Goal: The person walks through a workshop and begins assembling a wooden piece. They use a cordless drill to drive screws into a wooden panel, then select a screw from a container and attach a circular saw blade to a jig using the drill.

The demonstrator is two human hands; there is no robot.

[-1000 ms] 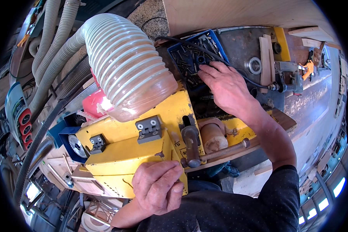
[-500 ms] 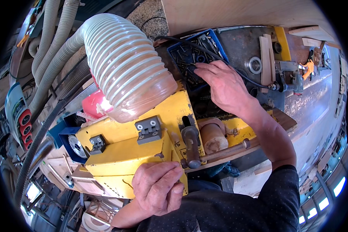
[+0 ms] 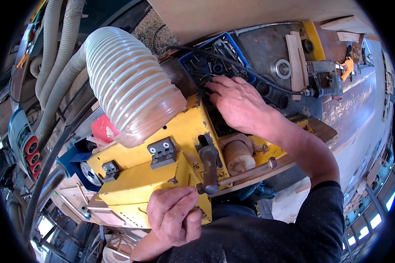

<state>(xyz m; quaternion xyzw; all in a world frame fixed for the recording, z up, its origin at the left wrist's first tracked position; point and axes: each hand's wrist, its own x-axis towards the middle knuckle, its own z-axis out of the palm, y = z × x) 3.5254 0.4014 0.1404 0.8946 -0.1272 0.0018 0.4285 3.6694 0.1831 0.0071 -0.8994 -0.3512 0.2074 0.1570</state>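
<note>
My left hand is closed, its fingers curled tightly in front of the yellow machine housing. Whatever its fingers may hold is hidden. Over the near edge of a blue bin reaches my right hand, with fingers extended and slightly bent downward. Loose screws, bolts and small metal parts fill the bin. The right fingertips are beside these dark parts, and nothing can be seen gripped in them. A long threaded bolt lies across the machine's right end, close to a thick metal handle.
A wide clear ribbed hose rises above the housing. A black cable crosses the bin to an air tool. A metal ring and wood strips lie on the bench. A round wooden block sits beside the housing.
The view has shifted slightly. My right hand has drawn a little toward the near edge of the bin. My left hand stays closed by the housing.
</note>
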